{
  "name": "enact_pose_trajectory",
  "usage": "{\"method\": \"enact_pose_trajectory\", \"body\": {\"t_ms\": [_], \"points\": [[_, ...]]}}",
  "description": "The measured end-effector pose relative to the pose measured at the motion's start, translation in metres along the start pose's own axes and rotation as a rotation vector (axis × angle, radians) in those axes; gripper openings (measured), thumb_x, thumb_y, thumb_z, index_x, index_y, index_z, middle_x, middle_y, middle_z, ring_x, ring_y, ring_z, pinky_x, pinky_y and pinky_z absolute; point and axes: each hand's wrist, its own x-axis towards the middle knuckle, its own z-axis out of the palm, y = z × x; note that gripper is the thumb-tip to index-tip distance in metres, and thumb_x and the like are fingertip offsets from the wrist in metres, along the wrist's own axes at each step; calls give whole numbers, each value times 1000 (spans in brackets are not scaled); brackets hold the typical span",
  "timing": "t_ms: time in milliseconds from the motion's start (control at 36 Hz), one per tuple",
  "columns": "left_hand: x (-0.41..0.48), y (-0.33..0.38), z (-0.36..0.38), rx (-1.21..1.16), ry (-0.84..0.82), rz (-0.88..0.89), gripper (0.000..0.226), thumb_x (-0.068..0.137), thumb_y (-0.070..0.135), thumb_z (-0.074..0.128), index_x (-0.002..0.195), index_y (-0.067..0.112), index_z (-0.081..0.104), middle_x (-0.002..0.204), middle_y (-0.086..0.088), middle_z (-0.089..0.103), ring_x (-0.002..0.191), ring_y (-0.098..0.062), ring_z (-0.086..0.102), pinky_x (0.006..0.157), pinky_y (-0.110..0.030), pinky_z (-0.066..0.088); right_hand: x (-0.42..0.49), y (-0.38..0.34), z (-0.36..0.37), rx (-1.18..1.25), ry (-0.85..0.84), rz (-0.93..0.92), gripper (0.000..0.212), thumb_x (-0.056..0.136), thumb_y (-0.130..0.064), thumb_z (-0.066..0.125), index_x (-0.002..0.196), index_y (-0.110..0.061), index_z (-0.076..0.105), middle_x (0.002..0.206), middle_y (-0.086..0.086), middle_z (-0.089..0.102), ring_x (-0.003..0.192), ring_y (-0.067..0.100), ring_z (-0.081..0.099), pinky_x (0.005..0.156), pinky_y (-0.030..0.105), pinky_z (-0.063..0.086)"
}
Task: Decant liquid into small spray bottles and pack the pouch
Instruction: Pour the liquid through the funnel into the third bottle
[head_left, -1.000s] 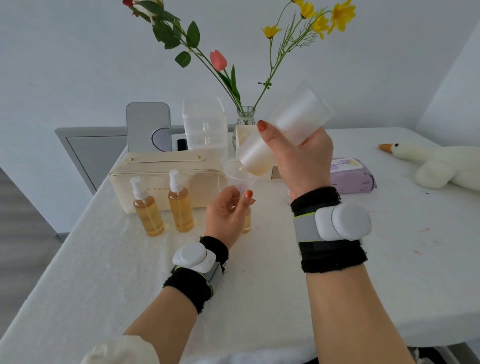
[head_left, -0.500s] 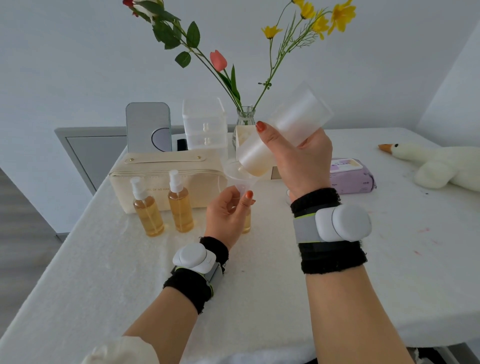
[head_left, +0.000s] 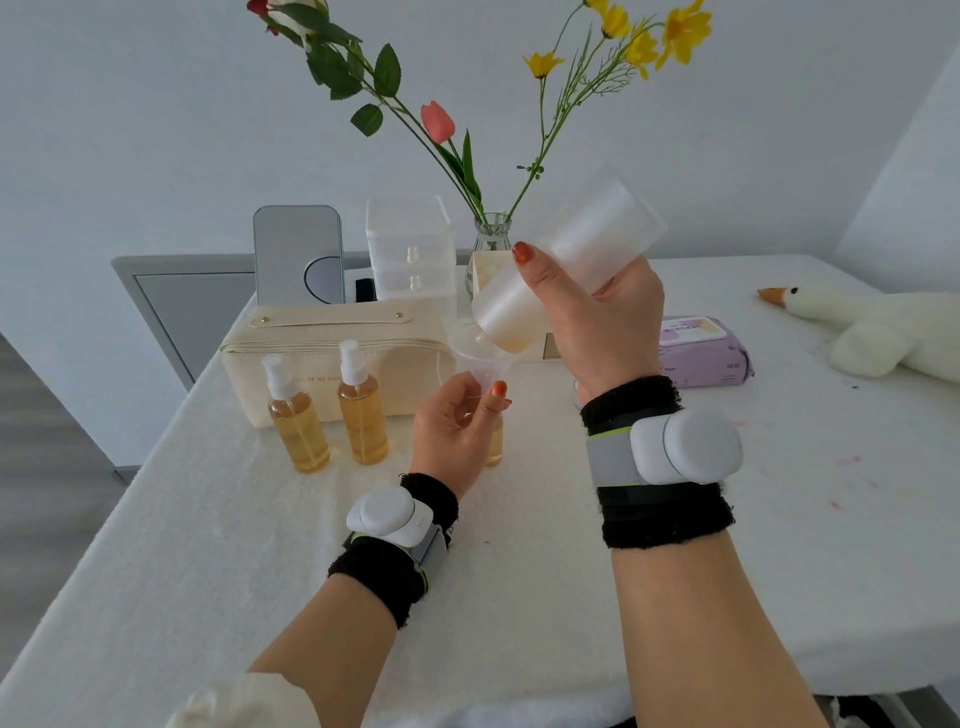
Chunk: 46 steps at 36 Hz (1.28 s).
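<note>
My right hand (head_left: 597, 317) grips a large frosted bottle (head_left: 566, 265), tipped neck-down, with a little amber liquid at its mouth. The mouth sits over a clear funnel (head_left: 475, 353). My left hand (head_left: 457, 421) pinches the funnel's stem and covers most of a small bottle (head_left: 494, 441) standing under it; only an amber sliver of that bottle shows. Two filled amber spray bottles (head_left: 300, 415) (head_left: 362, 405) stand capped to the left, in front of a cream pouch (head_left: 332, 343) that lies zipped on the white table (head_left: 260, 545).
Behind the pouch stand a grey mirror (head_left: 298, 254), a clear drawer box (head_left: 410, 249) and a glass vase (head_left: 491, 241) of flowers. A purple wipes pack (head_left: 701, 353) lies right of my hand. A plush goose (head_left: 872, 322) lies at the far right.
The frosted bottle has tipped slightly lower over the funnel. Both hands stay where they were.
</note>
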Motion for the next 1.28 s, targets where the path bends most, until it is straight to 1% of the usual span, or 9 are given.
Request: {"method": "enact_pose_trajectory", "body": {"t_ms": [111, 167, 306, 417, 722, 861, 972, 1139, 1278], "points": [[0, -1, 0, 5, -8, -7, 46, 94, 32, 62, 99, -14, 61, 89, -24, 71, 91, -19, 74, 82, -58, 57, 0, 0, 0, 0, 1, -8, 55, 68, -39, 92, 108, -9, 68, 95, -1, 76, 90, 13, 73, 81, 45, 62], [0, -2, 0, 11, -7, -13, 40, 95, 29, 63, 100, -11, 63, 89, -21, 72, 91, -20, 74, 83, -58, 57, 0, 0, 0, -2, -1, -11, 55, 69, -39, 92, 108, -9, 68, 95, -1, 76, 90, 13, 74, 81, 44, 62], [0, -3, 0, 15, -2, -17, 33, 97, 24, 63, 100, -8, 65, 90, -18, 73, 91, -21, 74, 83, -57, 57, 0, 0, -1, 3, -6, -14, 55, 69, -37, 92, 109, -9, 68, 95, -2, 77, 89, 11, 74, 79, 40, 63], [1, -3, 0, 10, -4, -11, 40, 95, 30, 64, 100, -11, 63, 91, -20, 73, 92, -19, 75, 83, -58, 57, -1, 0, -1, 10, -13, -13, 54, 69, -36, 92, 109, -9, 68, 95, -1, 77, 89, 11, 74, 80, 42, 63], [1, -4, 0, -5, -8, 2, 43, 92, 38, 63, 99, -4, 65, 88, -17, 73, 91, -19, 75, 82, -57, 58, -2, -3, -1, 6, -5, -16, 52, 70, -34, 92, 109, -9, 69, 95, -1, 77, 89, 11, 74, 82, 44, 62], [1, -5, 1, -4, -6, 16, 45, 93, 38, 63, 97, -7, 64, 85, -18, 72, 90, -18, 75, 81, -58, 57, -2, -3, 0, -25, 8, -19, 51, 70, -37, 92, 105, -8, 69, 93, -1, 76, 87, 11, 73, 81, 43, 62], [0, -7, 1, -6, -1, 22, 45, 93, 37, 63, 96, -8, 64, 87, -18, 73, 90, -18, 75, 82, -58, 57, -2, -3, 0, -29, 5, -11, 52, 69, -40, 92, 104, -9, 69, 92, -2, 77, 88, 12, 73, 81, 44, 62], [1, -7, 1, 3, -2, 20, 42, 94, 36, 63, 96, -6, 65, 86, -15, 73, 91, -19, 75, 82, -58, 57, 0, -2, -1, -20, 3, -11, 58, 65, -46, 91, 104, -10, 69, 92, -2, 77, 87, 12, 74, 80, 43, 63], [1, -6, 1, 4, -4, 10, 40, 94, 36, 64, 96, -4, 66, 88, -13, 74, 91, -19, 74, 83, -58, 57, 0, 0, -2, -17, -12, -17, 55, 66, -47, 90, 102, -12, 71, 90, -4, 77, 86, 11, 74, 77, 43, 63]]}}
